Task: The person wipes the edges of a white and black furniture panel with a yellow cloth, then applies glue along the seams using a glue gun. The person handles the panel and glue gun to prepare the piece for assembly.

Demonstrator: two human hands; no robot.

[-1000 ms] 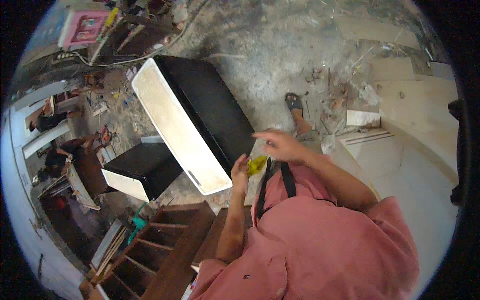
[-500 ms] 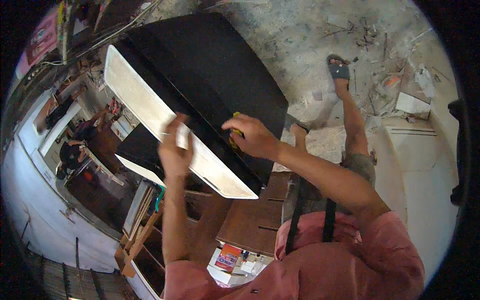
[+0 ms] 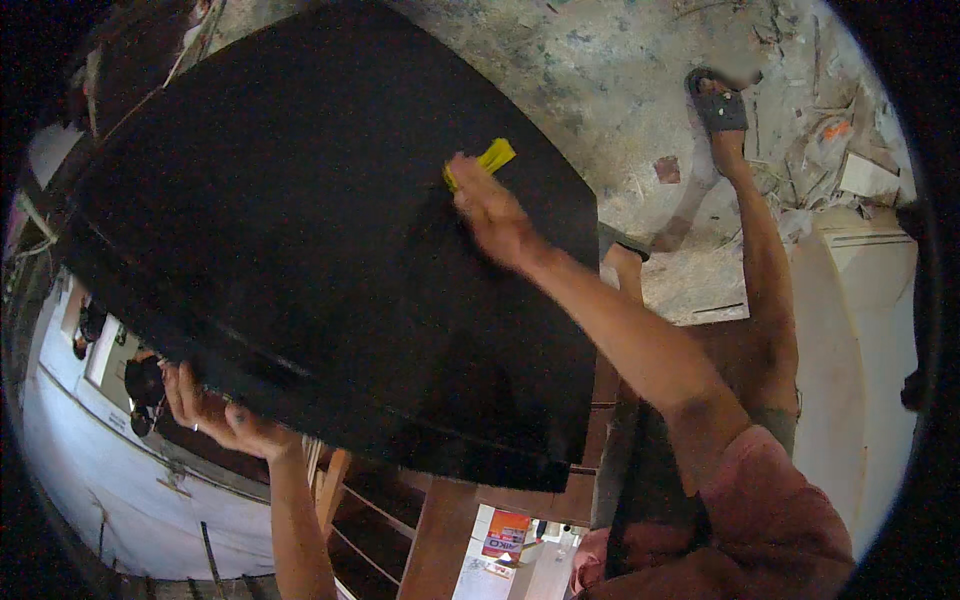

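Note:
A large black panel [image 3: 330, 200] with a curved far edge fills the middle of the head view. My right hand [image 3: 495, 210] presses a bright yellow cloth-like piece [image 3: 497, 153] onto its broad face, right of the middle. One end of that piece sticks out past the fingers; the rest is hidden under them. At the panel's lower left edge, my left hand [image 3: 225, 415] holds the rim from below, with the fingers curled up against it.
Below the panel are brown wooden boards [image 3: 440, 540] and a red-and-white package [image 3: 505, 535]. My sandalled foot [image 3: 718, 105] rests on the dusty concrete floor [image 3: 620, 70], with scraps at the far right. A pale board [image 3: 870, 270] stands right. Another person [image 3: 145, 385] shows at left.
The black panel has tipped so its broad face shows and its white side is hidden. My left hand went down-left to its rim; my right hand moved up with the yellow piece.

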